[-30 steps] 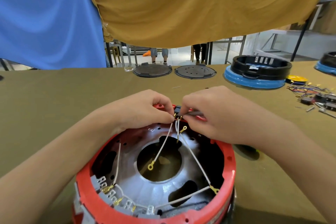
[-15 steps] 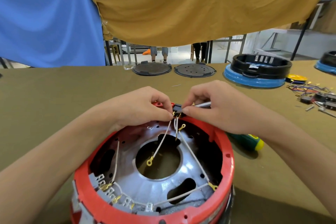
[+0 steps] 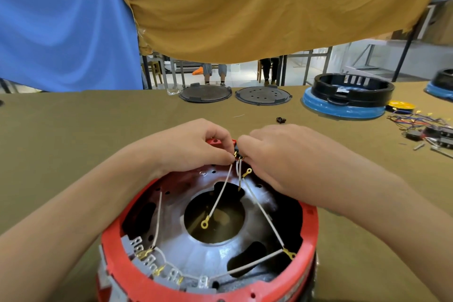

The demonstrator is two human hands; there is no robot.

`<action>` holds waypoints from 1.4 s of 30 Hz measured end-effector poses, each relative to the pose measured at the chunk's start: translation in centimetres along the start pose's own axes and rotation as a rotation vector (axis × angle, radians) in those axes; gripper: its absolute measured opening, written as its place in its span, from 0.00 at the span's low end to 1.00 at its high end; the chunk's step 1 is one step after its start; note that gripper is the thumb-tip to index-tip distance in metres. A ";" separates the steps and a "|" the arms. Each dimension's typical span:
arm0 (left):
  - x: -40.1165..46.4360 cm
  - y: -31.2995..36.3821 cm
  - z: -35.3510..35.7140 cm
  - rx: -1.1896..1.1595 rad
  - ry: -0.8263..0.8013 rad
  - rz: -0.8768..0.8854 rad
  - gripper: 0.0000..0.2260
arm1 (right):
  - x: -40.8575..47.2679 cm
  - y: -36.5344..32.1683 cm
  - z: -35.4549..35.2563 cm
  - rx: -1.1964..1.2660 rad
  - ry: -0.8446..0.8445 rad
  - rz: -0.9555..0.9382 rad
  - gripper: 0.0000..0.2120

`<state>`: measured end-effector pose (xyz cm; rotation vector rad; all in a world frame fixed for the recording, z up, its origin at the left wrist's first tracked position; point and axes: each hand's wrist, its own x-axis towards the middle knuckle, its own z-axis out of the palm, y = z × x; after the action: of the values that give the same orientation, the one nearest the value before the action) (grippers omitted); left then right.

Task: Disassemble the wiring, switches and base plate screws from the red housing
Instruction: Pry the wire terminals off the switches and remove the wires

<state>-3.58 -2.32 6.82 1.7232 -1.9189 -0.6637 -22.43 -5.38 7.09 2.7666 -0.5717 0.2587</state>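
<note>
The red housing (image 3: 208, 284) is set at the near edge of the tabletop (image 3: 73, 135). At its far rim, a small black switch (image 3: 236, 150) with white wires (image 3: 220, 193) is pinched by the left hand (image 3: 196, 147) and the right hand (image 3: 277, 154). The slim tool seen half a second earlier in the right hand is no longer visible, so the terminals are probably being pulled off by finger now.
</note>
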 end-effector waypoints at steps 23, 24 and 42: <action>0.2 -0.3 0.0 -0.012 -0.008 -0.024 0.07 | 0.0 4.4 1.5 0.792 0.067 0.224 0.04; 0.2 -0.3 0.0 -0.013 -0.008 -0.027 0.07 | -0.1 4.2 1.4 0.734 0.072 0.215 0.04; -0.2 0.1 0.0 -0.005 -0.014 -0.028 0.07 | -0.1 1.7 0.5 0.123 0.064 -0.019 0.11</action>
<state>-3.62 -2.12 6.90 1.7497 -1.9047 -0.6919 -23.18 -6.98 6.99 2.8686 -0.5296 0.3891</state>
